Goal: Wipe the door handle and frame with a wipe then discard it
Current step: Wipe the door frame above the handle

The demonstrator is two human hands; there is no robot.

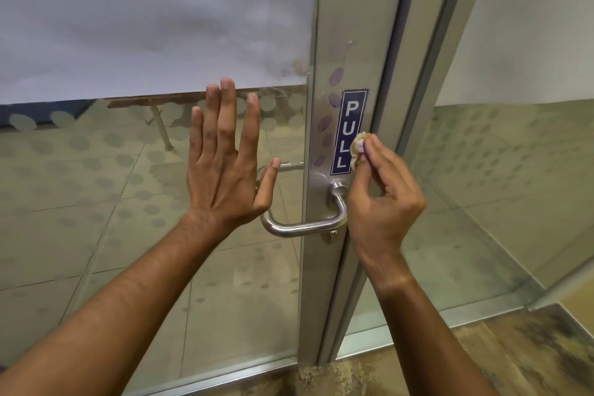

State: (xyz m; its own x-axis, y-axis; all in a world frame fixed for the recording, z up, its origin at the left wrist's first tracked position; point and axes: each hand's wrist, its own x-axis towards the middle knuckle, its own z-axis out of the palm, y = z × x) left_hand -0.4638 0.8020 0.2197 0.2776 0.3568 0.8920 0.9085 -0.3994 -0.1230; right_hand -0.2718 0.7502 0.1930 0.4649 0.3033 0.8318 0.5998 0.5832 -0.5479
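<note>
A small, crumpled wipe [357, 148], whitish with a yellowed tinge, is pinched between the fingertips [369, 146] of the right hand [382, 199]; the fingers are closed around it, so that only a little of it shows. The wipe is pressed against the brushed-metal door frame [324, 26], at the right edge of a blue vertical "PULL" sticker [348, 132], just above the base of the door handle [305, 225]; the handle, a steel lever bent to the left, is not being touched by the wipe.

The left hand [225, 167] is held flat and open, fingers spread and pointing up, gripping nothing; it appears to be laid against the glass door panel [128, 202] to the left of the frame, though contact cannot be confirmed; its thumb lies near the handle's curved end.

Several purplish oval smudges [336, 77] are seen running down the frame to the left of the sticker; these are as yet uncleaned. Darker smears are also visible on the frosted upper glass [160, 26] near the frame.

The task is judged to be underway; the frame is being wiped beside the sticker; whether the handle has been cleaned cannot be told; the smudges remain to be wiped, and the wipe has yet to be discarded; no bin is in view.
</note>
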